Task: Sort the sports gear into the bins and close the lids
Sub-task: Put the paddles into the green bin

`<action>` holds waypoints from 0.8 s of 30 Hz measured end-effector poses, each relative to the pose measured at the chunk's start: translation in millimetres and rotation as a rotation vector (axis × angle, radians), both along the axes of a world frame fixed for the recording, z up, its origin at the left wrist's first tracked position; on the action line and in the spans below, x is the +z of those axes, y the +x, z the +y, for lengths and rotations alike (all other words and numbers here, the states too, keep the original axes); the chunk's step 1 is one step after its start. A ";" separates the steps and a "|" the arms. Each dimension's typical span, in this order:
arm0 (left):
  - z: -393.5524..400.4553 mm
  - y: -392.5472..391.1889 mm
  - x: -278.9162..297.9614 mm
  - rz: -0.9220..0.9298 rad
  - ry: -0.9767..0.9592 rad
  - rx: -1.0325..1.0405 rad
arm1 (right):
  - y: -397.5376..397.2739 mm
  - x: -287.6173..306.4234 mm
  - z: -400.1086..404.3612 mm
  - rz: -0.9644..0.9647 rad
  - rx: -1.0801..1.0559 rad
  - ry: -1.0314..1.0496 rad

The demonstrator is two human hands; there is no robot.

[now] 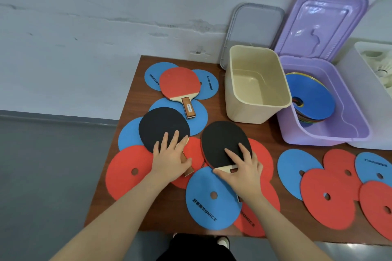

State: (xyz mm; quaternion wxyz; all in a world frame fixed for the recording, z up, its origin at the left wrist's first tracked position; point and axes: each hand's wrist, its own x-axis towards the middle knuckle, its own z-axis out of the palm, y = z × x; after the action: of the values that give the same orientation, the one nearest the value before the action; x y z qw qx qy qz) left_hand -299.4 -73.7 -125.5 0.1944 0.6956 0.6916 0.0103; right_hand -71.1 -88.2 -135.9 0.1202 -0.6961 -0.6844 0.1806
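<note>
Three table-tennis paddles lie on flat discs on the brown table (261,133). My left hand (169,158) rests on a black-faced paddle (162,126), fingers spread flat on the blade and thumb across the handle. My right hand (241,167) pinches a second black-faced paddle (222,140) at its neck, thumb on the left edge, fingers on the rubber. A red-faced paddle (179,82) lies untouched farther back. An open beige bin (256,110) holds nothing. The purple bin (331,135) holds stacked discs (311,97).
Several red and blue discs cover the table, one blue (210,199) by my right wrist and a group (328,195) at the right. A grey lid (256,25) and the purple lid (322,21) lean on the wall. A white bin (360,99) stands far right.
</note>
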 end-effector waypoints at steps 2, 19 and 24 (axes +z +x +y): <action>-5.7 -13.4 1.2 0.009 -0.014 -0.067 | -4.3 0.7 -2.7 0.008 -0.011 0.003; -0.1 -14.4 -2.6 0.048 -0.063 0.507 | -31.7 -1.1 3.3 0.025 -0.069 0.031; -7.2 -22.1 -1.8 0.008 0.081 0.481 | -25.8 -2.5 1.6 0.014 -0.069 0.045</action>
State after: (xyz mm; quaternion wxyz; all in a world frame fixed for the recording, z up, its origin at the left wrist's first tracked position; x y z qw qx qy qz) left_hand -321.6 -80.9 -127.3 0.1556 0.5181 0.8371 0.0812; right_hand -96.9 -86.7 -138.4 0.1467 -0.7150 -0.6631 0.1660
